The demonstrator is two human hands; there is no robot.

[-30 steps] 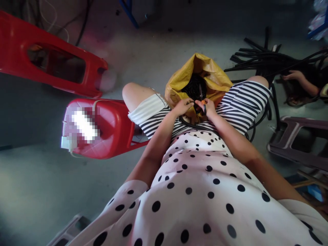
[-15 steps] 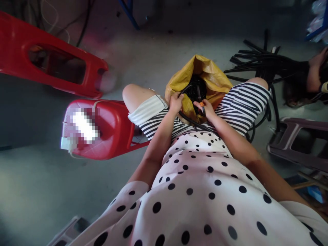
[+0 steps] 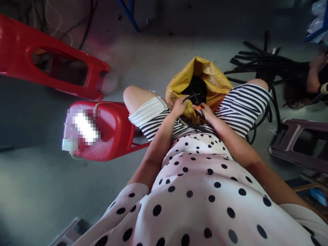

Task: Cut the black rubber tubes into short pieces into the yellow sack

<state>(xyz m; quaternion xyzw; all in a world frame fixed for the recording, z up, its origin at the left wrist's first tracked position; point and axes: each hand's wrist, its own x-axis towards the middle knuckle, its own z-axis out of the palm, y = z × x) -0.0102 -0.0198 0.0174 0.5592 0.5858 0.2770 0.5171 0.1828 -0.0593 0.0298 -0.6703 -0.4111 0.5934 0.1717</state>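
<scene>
i sit with a yellow bag (image 3: 212, 80) propped between my knees, its mouth open toward me and a tangle of black cords (image 3: 196, 89) showing inside it. my left hand (image 3: 180, 106) rests at the near left edge of the bag's mouth, fingers curled around a black cable (image 3: 191, 123) that runs from the bag, loops down across my striped shorts (image 3: 238, 107) and passes under my right wrist. my right hand (image 3: 205, 112) sits just beside the left, at the near edge of the bag, fingers closed narrowly on a small orange piece (image 3: 199, 107) with a dark loop of the cable under it; what the orange piece is, i cannot tell. the two hands are nearly touching, both over my lap. my dotted shirt (image 3: 200, 194) fills the near part of the view. to the left, close to my left knee, stands a red stool (image 3: 112, 130), and farther left and beyond it lies another red stool (image 3: 53, 68) tipped on its side. at far right a heap of black cables (image 3: 263, 63) lies on the grey floor (image 3: 38, 184), and another person's hand (image 3: 314, 73) rests at its right end. a dark stool (image 3: 299, 145) stands at the right, near my right knee.
</scene>
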